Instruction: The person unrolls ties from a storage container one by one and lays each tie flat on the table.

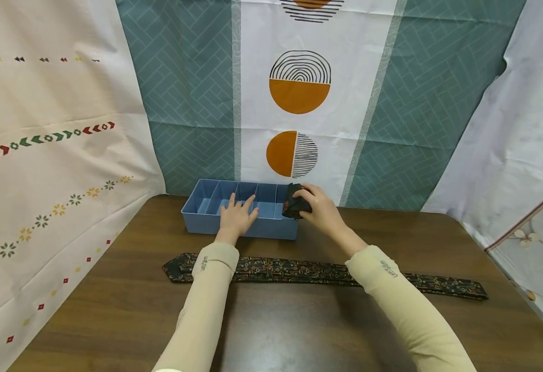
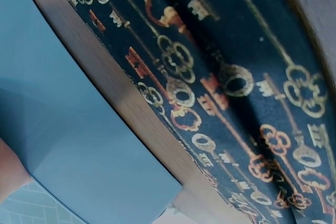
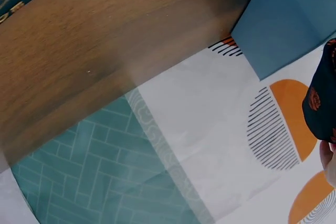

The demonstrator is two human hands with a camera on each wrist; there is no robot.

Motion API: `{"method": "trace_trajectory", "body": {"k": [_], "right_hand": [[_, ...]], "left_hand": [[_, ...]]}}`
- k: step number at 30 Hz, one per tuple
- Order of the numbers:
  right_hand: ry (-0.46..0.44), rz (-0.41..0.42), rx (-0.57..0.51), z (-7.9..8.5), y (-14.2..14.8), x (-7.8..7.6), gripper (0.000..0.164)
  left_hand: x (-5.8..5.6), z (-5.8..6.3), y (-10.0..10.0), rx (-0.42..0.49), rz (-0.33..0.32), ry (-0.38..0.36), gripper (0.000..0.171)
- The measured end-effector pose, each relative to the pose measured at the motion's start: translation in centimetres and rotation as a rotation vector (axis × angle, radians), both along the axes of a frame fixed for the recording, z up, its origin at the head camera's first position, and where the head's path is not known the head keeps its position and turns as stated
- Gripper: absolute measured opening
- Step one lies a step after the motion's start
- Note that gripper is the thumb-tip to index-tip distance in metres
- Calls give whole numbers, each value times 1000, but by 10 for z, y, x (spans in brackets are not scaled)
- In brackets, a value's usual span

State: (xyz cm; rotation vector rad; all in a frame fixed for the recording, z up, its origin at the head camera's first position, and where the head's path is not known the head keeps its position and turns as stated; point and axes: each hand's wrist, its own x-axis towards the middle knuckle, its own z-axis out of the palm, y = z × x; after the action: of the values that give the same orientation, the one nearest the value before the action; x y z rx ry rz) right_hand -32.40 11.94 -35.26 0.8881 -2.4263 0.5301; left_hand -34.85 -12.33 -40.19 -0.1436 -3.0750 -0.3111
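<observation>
A blue divided box stands at the back of the table. Over its right end, my right hand grips a rolled-up dark tie with a red-orange pattern. In the right wrist view, that rolled tie shows at the right edge with a bit of the fingers. My left hand is at the box's front rim, fingers spread over the compartments. Stretched across the table in front of the box lies a second tie, black with a key print. It fills much of the left wrist view.
A patterned curtain hangs right behind the box, with a white cloth along the left side and another cloth on the right. Brown tabletop shows in front of the key-print tie, below both forearms.
</observation>
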Motion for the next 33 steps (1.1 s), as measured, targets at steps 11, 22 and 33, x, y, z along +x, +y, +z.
{"method": "trace_trajectory", "body": {"k": [11, 22, 33], "right_hand": [[-16, -7, -22, 2, 19, 15, 42], [-32, 8, -30, 0, 30, 39, 42], [-92, 30, -45, 3, 35, 70, 42]], "left_hand": [[-1, 0, 0, 4, -13, -15, 57], [0, 4, -3, 16, -42, -26, 57], [5, 15, 5, 9, -50, 8, 52]]}}
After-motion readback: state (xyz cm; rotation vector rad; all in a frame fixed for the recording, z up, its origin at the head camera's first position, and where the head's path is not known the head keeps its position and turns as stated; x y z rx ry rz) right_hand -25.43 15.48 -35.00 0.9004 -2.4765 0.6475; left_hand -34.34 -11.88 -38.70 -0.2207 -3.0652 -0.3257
